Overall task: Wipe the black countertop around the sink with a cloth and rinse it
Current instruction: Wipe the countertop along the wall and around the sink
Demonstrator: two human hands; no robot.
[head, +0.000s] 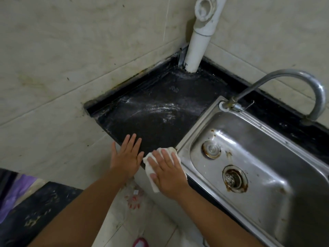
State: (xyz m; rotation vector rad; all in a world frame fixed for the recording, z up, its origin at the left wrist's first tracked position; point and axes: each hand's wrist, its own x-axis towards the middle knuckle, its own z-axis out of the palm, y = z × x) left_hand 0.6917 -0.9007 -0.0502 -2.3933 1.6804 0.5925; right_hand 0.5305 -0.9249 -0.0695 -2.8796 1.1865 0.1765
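Note:
The black countertop [156,111] fills the corner left of the steel sink [267,143] and shows white streaks across its middle. A white cloth [151,175] lies at the counter's front edge, next to the sink's near corner. My right hand [167,172] presses flat on the cloth with straight fingers. My left hand [127,157] rests flat on the counter's front edge just left of the cloth, fingers spread. A curved metal faucet [302,82] rises from the sink's back rim.
A white drain pipe [195,49] stands in the back corner between the tiled walls. The sink holds a rusty drain strainer [234,179] and a smaller overflow fitting [211,149]. Tiled floor and a dark surface [35,211] lie below left.

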